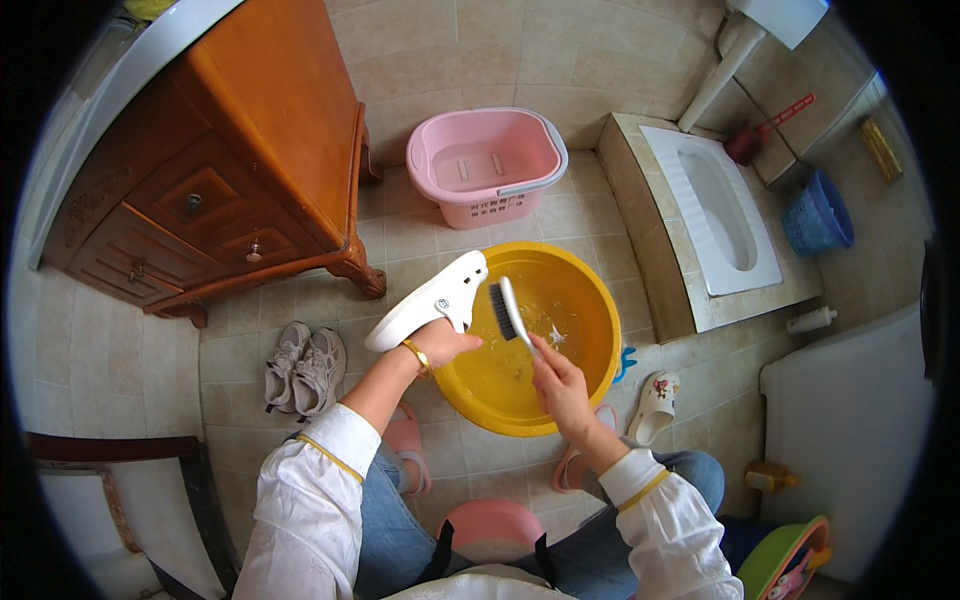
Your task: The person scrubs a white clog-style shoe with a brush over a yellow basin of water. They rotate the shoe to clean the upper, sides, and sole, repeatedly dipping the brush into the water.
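Observation:
My left hand holds a white clog, tilted over the left rim of a yellow basin; the fingers are partly hidden by the clog. A white-backed scrub brush with dark bristles is in my right hand, gripped by its handle above the basin, its bristles facing left. Brush and clog are apart. Shallow water with some bubbles lies in the basin. Another white clog, with small charms on it, stands on the floor to the right of the basin.
A pink tub stands by the back wall. Grey sneakers sit left, below a wooden cabinet. At right are a raised squat toilet, a blue bucket, a white bottle and a green basin. A blue object touches the yellow basin.

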`<action>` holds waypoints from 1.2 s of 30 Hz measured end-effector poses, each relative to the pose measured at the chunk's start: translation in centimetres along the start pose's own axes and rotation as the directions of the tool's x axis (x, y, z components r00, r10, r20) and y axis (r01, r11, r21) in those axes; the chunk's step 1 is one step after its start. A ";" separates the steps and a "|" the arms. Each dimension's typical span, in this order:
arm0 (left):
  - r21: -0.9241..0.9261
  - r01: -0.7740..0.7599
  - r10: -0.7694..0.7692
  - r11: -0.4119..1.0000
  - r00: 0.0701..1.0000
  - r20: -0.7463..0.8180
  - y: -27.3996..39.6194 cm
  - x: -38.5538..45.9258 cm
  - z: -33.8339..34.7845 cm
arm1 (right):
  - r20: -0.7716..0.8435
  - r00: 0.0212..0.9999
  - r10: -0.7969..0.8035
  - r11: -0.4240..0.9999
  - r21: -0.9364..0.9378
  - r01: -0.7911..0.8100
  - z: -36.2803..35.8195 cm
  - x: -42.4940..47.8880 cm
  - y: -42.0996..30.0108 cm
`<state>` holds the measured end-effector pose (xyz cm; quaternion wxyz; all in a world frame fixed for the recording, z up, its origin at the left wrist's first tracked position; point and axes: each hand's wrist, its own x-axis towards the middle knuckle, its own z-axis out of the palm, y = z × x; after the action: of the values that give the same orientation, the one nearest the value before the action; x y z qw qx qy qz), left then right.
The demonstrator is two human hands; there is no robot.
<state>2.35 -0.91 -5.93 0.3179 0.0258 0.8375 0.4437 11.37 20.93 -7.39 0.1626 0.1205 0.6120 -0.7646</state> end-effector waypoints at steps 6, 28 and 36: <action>0.292 -0.209 0.241 0.933 0.967 -0.078 -2.1 1.4 1.4 | 0.179 0.834 -0.521 0.581 -0.642 0.501 2.7 -3.2 -4.1; 0.165 -0.286 0.300 0.944 0.952 -0.064 0.7 -0.1 0.5 | 0.279 0.787 -0.551 0.224 -0.859 0.461 0.7 -3.8 -9.8; -0.298 -0.451 0.466 0.842 0.884 -0.020 4.0 -2.5 -1.0 | 0.364 0.757 -0.542 0.199 -0.820 0.537 -2.8 -2.6 -12.7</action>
<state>2.84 -0.05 -1.23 0.2250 0.1895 0.7228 0.6254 8.73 26.48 4.35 -0.0785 -0.2039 0.9201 -0.3249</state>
